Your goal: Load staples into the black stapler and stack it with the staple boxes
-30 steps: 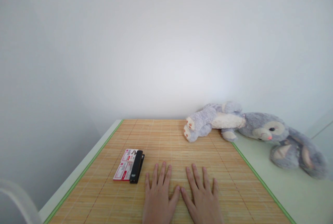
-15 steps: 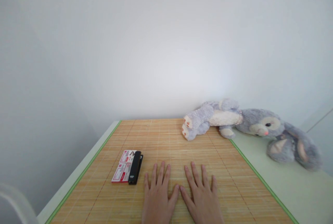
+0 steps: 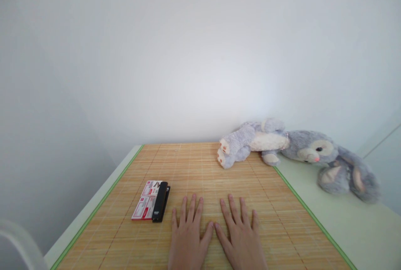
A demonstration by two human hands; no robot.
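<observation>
I see the black stapler (image 3: 160,202) beside red-and-white packaging (image 3: 144,203) on the bamboo mat (image 3: 194,165), left of the left hand (image 3: 188,238). On my feed, that and the right hand (image 3: 242,238) lie palms down, fingers spread, thumbs nearly meeting. Beyond, a grey plush rabbit (image 3: 269,140) spans mat and tabletop (image 3: 360,224).

On my feed's right, a grey plush rabbit (image 3: 268,141) lies sideways by the pale wall (image 3: 188,52), ears (image 3: 365,182) on the light-green tabletop (image 3: 357,224); at lower left I see a blurred white curved object (image 3: 25,243).
</observation>
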